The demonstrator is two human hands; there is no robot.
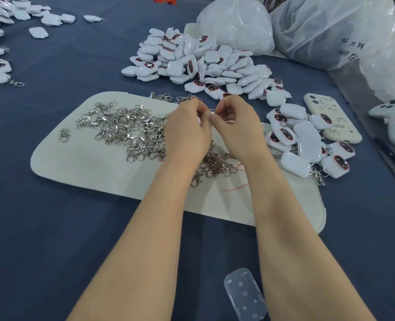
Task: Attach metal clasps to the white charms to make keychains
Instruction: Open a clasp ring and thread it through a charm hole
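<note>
My left hand and my right hand meet above a pale felt mat, fingertips pinched together. A sliver of a white charm shows under the left fingers, and a small metal ring shows between the two thumbs; most of both is hidden. A heap of loose silver clasps lies on the mat to the left, and a smaller bunch of clasps sits between my wrists. A big pile of white charms lies beyond the mat. Charms with clasps attached are heaped at the right.
A cream phone lies face down at the right by the finished heap. Large plastic bags stand at the back right. More white charms are scattered at the far left. A clear plastic case lies near the front edge.
</note>
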